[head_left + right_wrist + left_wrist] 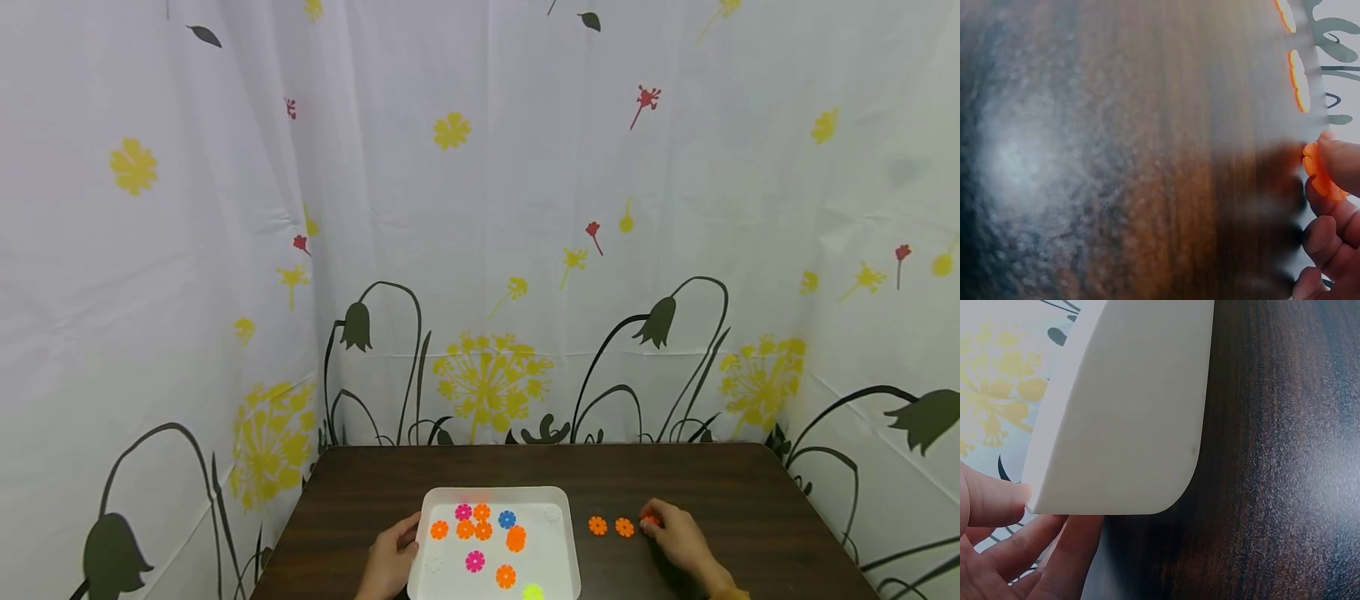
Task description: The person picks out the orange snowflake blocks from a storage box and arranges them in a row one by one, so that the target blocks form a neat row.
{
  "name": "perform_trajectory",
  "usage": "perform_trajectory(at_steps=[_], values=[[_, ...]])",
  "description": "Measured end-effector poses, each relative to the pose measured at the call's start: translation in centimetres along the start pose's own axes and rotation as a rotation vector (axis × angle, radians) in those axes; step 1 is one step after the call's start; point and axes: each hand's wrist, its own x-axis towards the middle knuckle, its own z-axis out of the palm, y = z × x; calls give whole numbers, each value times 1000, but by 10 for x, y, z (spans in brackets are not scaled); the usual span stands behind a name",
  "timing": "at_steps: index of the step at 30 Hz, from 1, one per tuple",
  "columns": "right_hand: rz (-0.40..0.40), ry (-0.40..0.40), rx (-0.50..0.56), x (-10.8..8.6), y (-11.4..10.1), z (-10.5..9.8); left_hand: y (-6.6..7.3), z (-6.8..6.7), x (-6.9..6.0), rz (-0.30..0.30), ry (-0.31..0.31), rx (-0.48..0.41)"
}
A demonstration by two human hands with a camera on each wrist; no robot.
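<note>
Orange flowers (597,526): two right of the tray (549,554), right hand (681,540) pinching another (1311,164), maybe seven to go inside; left hand (388,557) gripping its edge.

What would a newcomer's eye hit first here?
Probably the white tray on the dark table, with bright flower-shaped discs in it and the left hand gripping its side. Right of it lie two orange discs, a third one pinched in the right hand. Behind hangs a patterned curtain.
</note>
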Motion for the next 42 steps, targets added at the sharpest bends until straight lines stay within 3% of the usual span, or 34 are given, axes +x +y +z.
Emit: perform_trajectory(at_steps=[11, 18, 27, 34, 42], values=[[-26, 34, -45, 0, 6, 0, -1, 1, -2, 8, 5, 10], [-39, 53, -29, -2, 9, -4, -2, 3, -1, -19, 9, 15], [-62, 99, -38, -1, 3, -9, -1, 3, 2, -23, 9, 12], [-92, 126, -21, 3, -26, -9, 0, 2, 0, -26, 12, 5], [-172, 138, 9, 16, -66, 10, -2, 3, 1, -32, 32, 17]])
